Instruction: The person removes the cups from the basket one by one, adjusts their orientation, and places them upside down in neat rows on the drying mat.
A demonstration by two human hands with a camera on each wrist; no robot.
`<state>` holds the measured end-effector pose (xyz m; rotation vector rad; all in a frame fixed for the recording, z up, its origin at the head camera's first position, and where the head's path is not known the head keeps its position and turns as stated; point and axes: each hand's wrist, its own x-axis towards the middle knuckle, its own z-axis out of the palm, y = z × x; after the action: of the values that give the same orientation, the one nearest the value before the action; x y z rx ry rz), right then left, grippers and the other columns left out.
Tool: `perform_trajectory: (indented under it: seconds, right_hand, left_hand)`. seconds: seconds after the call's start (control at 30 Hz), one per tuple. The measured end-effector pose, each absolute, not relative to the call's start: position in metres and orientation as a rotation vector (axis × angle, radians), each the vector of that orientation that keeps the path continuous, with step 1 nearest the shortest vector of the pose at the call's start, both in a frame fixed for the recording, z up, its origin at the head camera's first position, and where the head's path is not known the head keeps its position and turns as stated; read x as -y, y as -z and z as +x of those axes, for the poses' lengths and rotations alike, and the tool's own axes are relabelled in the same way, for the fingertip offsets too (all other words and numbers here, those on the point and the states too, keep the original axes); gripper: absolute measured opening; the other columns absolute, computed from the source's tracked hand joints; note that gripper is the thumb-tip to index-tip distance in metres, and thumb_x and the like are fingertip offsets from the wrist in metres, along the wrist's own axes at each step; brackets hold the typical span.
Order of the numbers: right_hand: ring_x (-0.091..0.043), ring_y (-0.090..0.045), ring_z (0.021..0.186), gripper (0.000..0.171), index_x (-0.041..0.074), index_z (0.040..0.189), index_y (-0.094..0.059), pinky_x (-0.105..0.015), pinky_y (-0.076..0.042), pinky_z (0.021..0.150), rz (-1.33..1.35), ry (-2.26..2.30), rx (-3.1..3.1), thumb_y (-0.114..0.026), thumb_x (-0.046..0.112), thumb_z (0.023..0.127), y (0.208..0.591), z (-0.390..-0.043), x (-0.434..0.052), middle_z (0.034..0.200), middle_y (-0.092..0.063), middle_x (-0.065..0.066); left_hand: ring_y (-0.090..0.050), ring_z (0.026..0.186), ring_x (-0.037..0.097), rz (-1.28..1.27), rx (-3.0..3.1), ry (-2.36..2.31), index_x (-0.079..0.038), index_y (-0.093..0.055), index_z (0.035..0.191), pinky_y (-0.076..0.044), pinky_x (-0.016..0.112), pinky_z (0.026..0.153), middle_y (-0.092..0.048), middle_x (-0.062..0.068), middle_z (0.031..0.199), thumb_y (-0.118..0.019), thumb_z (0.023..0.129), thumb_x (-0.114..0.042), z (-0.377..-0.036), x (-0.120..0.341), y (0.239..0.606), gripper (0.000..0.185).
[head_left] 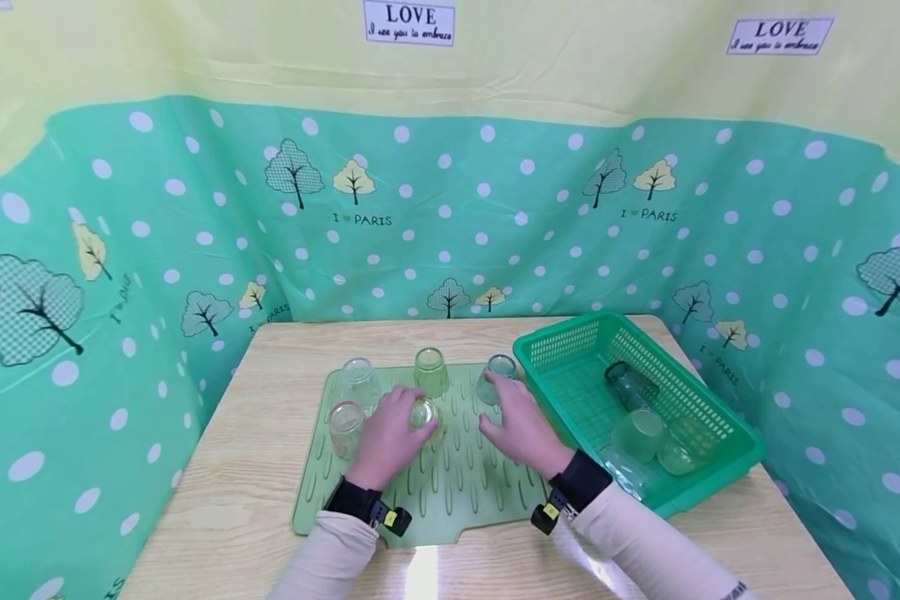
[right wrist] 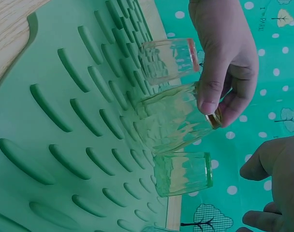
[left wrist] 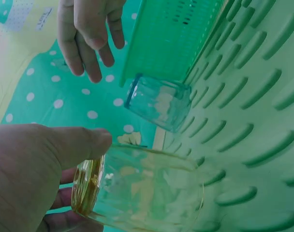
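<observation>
My left hand (head_left: pixel 388 433) pinches the base of a yellow-tinted glass (left wrist: pixel 147 186), thumb on one side and fingers on the other. The glass is upside down, its rim at the green ridged drying mat (head_left: pixel 450 496). My right hand (head_left: pixel 527 429) holds nothing, fingers loosely bent and spread. It is nearest a blue-tinted glass (left wrist: pixel 159 102), overlapping it in the head view but apart from it in the left wrist view. A green glass (right wrist: pixel 183 174), a pink-tinted glass (right wrist: pixel 169 60) and a pale bluish glass (head_left: pixel 361 382) also stand upside down on the mat.
A green plastic basket (head_left: pixel 562 350) sits at the mat's right, with a dark glass (head_left: pixel 630 385) and several clear glasses (head_left: pixel 637 435) lying in it. Wood-grain table (head_left: pixel 217 492) shows around the mat. A patterned cloth (head_left: pixel 450 208) hangs behind and at both sides.
</observation>
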<state>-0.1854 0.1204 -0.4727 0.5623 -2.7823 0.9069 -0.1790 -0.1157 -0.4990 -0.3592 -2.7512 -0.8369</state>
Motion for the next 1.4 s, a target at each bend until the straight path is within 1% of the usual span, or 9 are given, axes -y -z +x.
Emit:
perform_trajectory:
  seconds: [0.33,0.53,0.7,0.93,1.0,1.1,1.17,1.3,1.4]
  right_hand:
    - [-0.037,-0.047,0.140,0.072,0.000,0.155,-0.041,-0.053,-0.046,0.110,0.537,-0.907,2.807,-0.075,0.017,0.093,0.478,-0.185,-0.121,0.152,-0.053,-0.015]
    - [-0.037,-0.047,0.140,0.072,0.002,0.155,-0.042,-0.053,-0.047,0.110,0.513,-0.922,2.814,-0.076,0.016,0.093,0.481,-0.186,-0.121,0.151,-0.053,-0.015]
    - [-0.039,-0.049,0.138,0.072,0.000,0.153,-0.044,-0.053,-0.048,0.109,0.514,-0.890,2.823,-0.076,0.017,0.091,0.488,-0.189,-0.120,0.149,-0.054,-0.018]
    - [-0.039,-0.049,0.138,0.067,-0.004,0.148,-0.047,-0.051,-0.046,0.112,0.646,-0.750,2.732,-0.077,0.015,0.091,0.493,-0.199,-0.119,0.147,-0.053,-0.023]
    - [-0.039,-0.049,0.137,0.065,-0.004,0.146,-0.050,-0.051,-0.046,0.112,0.671,-0.661,2.703,-0.078,0.016,0.091,0.493,-0.204,-0.119,0.146,-0.053,-0.023]
    - [-0.040,-0.049,0.137,0.062,-0.004,0.143,-0.054,-0.051,-0.047,0.112,0.688,-0.531,2.663,-0.078,0.018,0.090,0.495,-0.212,-0.118,0.146,-0.053,-0.024]
    - [-0.040,-0.048,0.137,0.061,-0.003,0.142,-0.056,-0.052,-0.046,0.112,0.693,-0.464,2.655,-0.079,0.019,0.090,0.496,-0.217,-0.118,0.146,-0.053,-0.024]
    - [-0.041,-0.046,0.139,0.061,-0.002,0.143,-0.056,-0.052,-0.044,0.114,0.692,-0.386,2.684,-0.077,0.023,0.092,0.502,-0.227,-0.117,0.148,-0.051,-0.025]
    - [-0.041,-0.045,0.140,0.061,-0.001,0.144,-0.055,-0.052,-0.043,0.115,0.684,-0.373,2.712,-0.075,0.026,0.093,0.505,-0.232,-0.118,0.149,-0.050,-0.025]
  left_hand:
    - [-0.060,0.120,0.030,-0.318,2.737,0.816,-0.008,-0.064,0.133,-0.056,0.046,0.097,-0.062,0.010,0.130,-0.083,0.088,-0.035,-0.176,0.112,0.508,0.056]
    - [-0.062,0.114,0.028,-0.298,2.739,0.839,-0.008,-0.065,0.134,-0.059,0.043,0.088,-0.059,0.010,0.127,-0.084,0.088,-0.034,-0.175,0.110,0.508,0.056]
    - [-0.063,0.109,0.024,-0.357,2.763,0.837,-0.008,-0.064,0.137,-0.059,0.039,0.088,-0.059,0.007,0.124,-0.082,0.090,-0.031,-0.179,0.106,0.507,0.055]
    - [-0.062,0.090,0.016,-0.371,2.810,0.818,-0.008,-0.062,0.140,-0.058,0.034,0.079,-0.061,0.008,0.120,-0.078,0.094,-0.029,-0.186,0.105,0.508,0.053]
    - [-0.063,0.090,0.016,-0.371,2.827,0.812,-0.008,-0.062,0.141,-0.059,0.035,0.080,-0.061,0.008,0.121,-0.077,0.094,-0.030,-0.188,0.108,0.508,0.053]
    - [-0.066,0.098,0.022,-0.387,2.842,0.796,-0.008,-0.061,0.141,-0.060,0.040,0.087,-0.062,0.011,0.127,-0.075,0.096,-0.032,-0.190,0.112,0.506,0.054]
    - [-0.066,0.109,0.027,-0.392,2.850,0.801,-0.008,-0.060,0.143,-0.058,0.045,0.094,-0.061,0.014,0.133,-0.073,0.097,-0.036,-0.191,0.115,0.504,0.055]
    - [-0.060,0.127,0.033,-0.401,2.851,0.828,-0.009,-0.057,0.146,-0.051,0.051,0.106,-0.057,0.017,0.144,-0.071,0.098,-0.040,-0.193,0.121,0.502,0.059]
    - [-0.056,0.133,0.034,-0.430,2.827,0.845,-0.008,-0.054,0.148,-0.048,0.052,0.110,-0.055,0.017,0.147,-0.070,0.099,-0.041,-0.194,0.125,0.499,0.062]
